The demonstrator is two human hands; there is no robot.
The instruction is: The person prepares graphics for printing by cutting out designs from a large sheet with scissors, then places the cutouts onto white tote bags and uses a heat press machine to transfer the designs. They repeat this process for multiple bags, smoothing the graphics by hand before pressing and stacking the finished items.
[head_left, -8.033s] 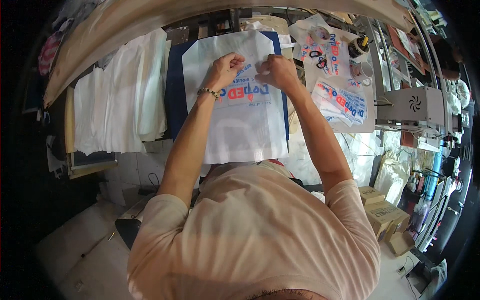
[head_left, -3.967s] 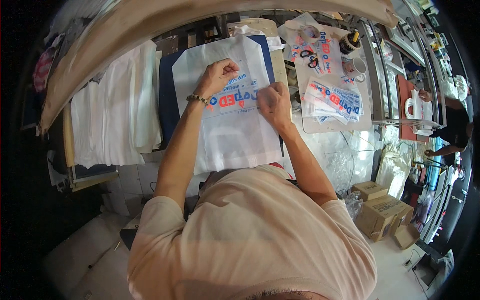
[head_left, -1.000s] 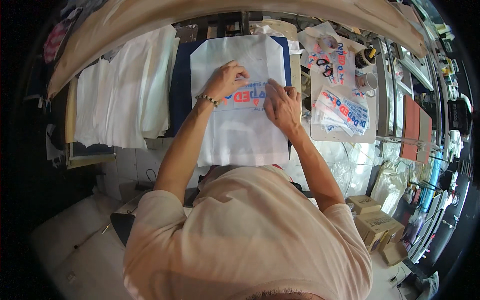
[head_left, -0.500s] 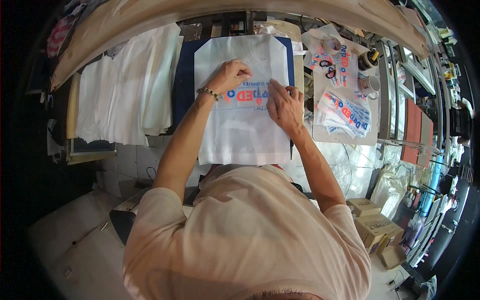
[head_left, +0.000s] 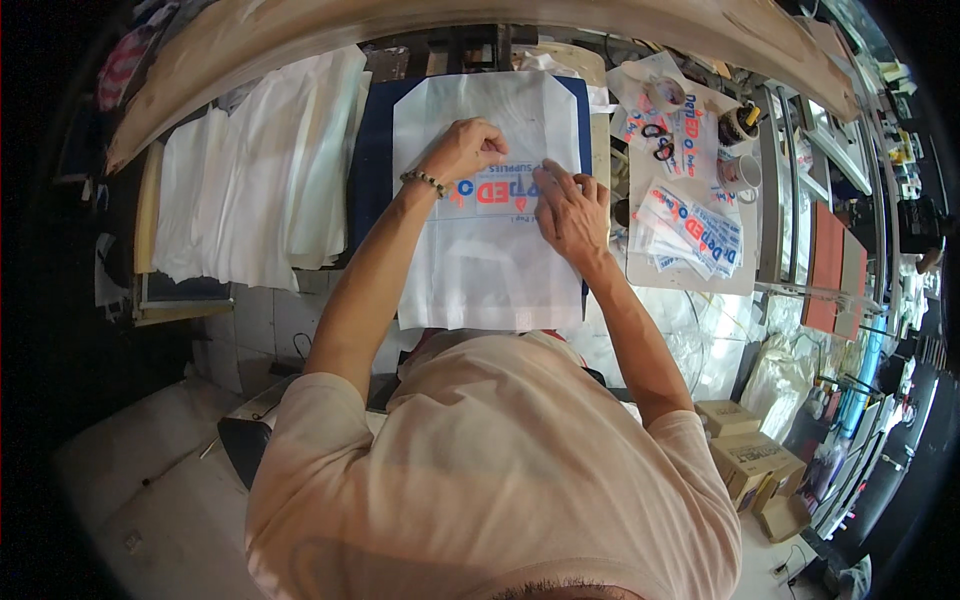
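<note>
A flat white bag (head_left: 460, 275) with angled top corners is spread over a dark blue pad (head_left: 371, 180). Across its middle runs a red and blue print (head_left: 490, 192), upside down from where I sit; it looks like a clear printed film on the bag. My left hand (head_left: 466, 148), a beaded bracelet at its wrist, is bent over the bag just above the print. Its fingers are curled together in a pinch, and what lies between them is too small to make out. At the print's right end, my right hand (head_left: 575, 212) rests with fingers apart on the bag.
White fabric pieces (head_left: 245, 185) are stacked at the left. On a side board at the right are printed film sheets (head_left: 690, 228), black-handled scissors (head_left: 657, 142), a tape roll (head_left: 664, 94) and a white mug (head_left: 738, 173). A beam (head_left: 480, 22) spans the far side. Cardboard boxes (head_left: 755, 460) stand lower right.
</note>
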